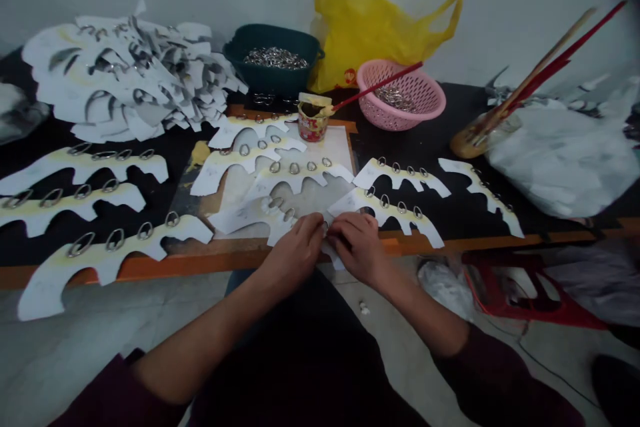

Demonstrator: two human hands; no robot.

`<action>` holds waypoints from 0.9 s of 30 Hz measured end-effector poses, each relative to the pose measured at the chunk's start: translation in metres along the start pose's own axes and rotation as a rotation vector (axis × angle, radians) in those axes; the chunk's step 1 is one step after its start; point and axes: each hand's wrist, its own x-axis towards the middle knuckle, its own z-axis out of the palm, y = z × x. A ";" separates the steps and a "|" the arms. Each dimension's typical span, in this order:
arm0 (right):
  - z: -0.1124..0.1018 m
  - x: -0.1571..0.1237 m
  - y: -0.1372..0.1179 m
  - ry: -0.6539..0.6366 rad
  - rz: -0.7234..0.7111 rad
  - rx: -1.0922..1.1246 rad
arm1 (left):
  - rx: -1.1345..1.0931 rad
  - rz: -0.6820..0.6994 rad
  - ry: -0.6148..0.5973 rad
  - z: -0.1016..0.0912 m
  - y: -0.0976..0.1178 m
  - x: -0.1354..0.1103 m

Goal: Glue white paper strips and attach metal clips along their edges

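Observation:
My left hand (295, 247) and my right hand (357, 243) meet at the near edge of the low table (200, 260), fingers curled and pinched together on a white cut-out piece (250, 217) with metal rings on it. What sits exactly between the fingertips is too small to make out. More white pieces with rings (280, 173) lie fanned out just beyond my hands on a pale board (340, 147).
Ringed white pieces lie at the left (107, 243) and right (400, 177). A heap of them (125, 73) sits far left. At the back stand a green tub of rings (273, 60), a pink basket (405, 97), a glue tin (313, 120), a yellow bag (370, 23). A red stool (520, 293) stands right.

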 end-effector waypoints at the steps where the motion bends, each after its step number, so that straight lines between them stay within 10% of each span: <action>1: -0.001 -0.001 -0.001 -0.001 0.015 0.013 | -0.008 -0.016 0.003 0.001 0.000 0.000; 8: 0.002 0.000 -0.002 -0.002 0.067 0.006 | -0.052 -0.050 -0.027 0.002 -0.003 -0.002; 17: -0.002 0.001 0.007 -0.069 -0.367 -0.365 | 0.050 0.134 -0.169 -0.009 -0.008 0.006; 27: -0.013 -0.004 0.019 -0.096 -0.416 -0.235 | -0.106 0.128 -0.207 -0.013 -0.019 0.001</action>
